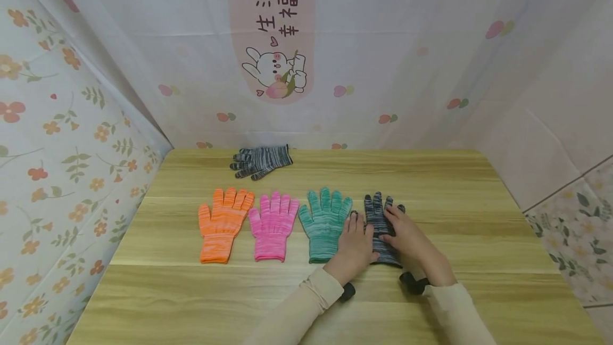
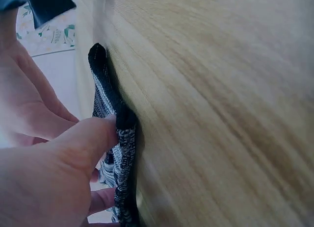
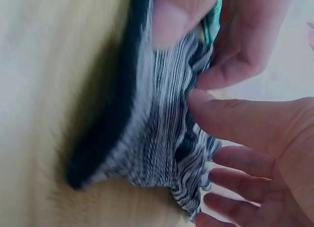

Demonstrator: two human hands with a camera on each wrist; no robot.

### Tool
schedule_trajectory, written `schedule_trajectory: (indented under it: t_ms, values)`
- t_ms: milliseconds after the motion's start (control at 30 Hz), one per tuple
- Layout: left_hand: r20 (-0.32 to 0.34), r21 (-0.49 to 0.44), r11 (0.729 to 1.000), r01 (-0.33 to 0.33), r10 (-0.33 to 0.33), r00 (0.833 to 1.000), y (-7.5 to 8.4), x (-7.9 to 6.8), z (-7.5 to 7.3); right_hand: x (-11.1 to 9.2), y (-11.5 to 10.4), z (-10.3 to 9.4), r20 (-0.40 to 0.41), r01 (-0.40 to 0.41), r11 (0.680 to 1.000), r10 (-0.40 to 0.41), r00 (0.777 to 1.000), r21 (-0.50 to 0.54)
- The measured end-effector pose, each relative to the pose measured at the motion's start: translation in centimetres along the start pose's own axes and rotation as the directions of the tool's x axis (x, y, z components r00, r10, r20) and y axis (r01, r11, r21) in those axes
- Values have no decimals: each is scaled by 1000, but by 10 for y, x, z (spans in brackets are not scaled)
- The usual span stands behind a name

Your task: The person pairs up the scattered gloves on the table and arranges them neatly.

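Observation:
A black-and-grey knit glove [image 1: 377,218] lies on the table at the right end of a row, fingers pointing away and cuff toward me. My left hand [image 1: 355,249] rests along its left side, the thumb touching the dark cuff edge in the left wrist view, where the glove [image 2: 126,148] appears edge-on. Lying over its right side is my right hand [image 1: 409,236], fingers spread and relaxed. The right wrist view shows that thumb touching the glove's ribbed knit [image 3: 164,99]. Both hands cover parts of the glove.
To the left in the row lie a teal glove [image 1: 323,233], a pink glove [image 1: 270,230] and an orange glove [image 1: 221,228]. A second black-and-grey glove [image 1: 265,160] lies sideways near the back edge of the wooden table [image 1: 167,297]. Patterned cloth [image 1: 201,84] hangs behind.

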State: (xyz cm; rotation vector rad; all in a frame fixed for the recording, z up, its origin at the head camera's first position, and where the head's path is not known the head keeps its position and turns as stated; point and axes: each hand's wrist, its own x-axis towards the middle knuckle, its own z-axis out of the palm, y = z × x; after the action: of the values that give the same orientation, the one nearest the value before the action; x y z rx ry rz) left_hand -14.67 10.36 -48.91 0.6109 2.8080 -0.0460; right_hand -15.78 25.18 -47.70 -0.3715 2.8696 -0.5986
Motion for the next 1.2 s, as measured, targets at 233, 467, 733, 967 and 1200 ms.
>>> schedule_trajectory:
  t_ms: [233,467,733,967,1200]
  values:
    - [-18,4,1000,-7,7,1000,-1,0,5,-26,-6,7,-104,-15,998,21,994,54]
    - [-77,-34,996,-78,75,994,-9,-4,4,-45,-4,19,-128,-21,985,43,991,173]
    - [-98,31,994,-108,111,989,-7,-7,6,-55,4,32,-170,25,948,31,985,318]
    - [-77,59,991,-117,121,990,7,-16,9,-56,4,35,-155,-2,924,66,986,381]
    - [-71,28,992,-126,128,989,6,-18,12,-58,2,36,-186,23,911,59,981,411]
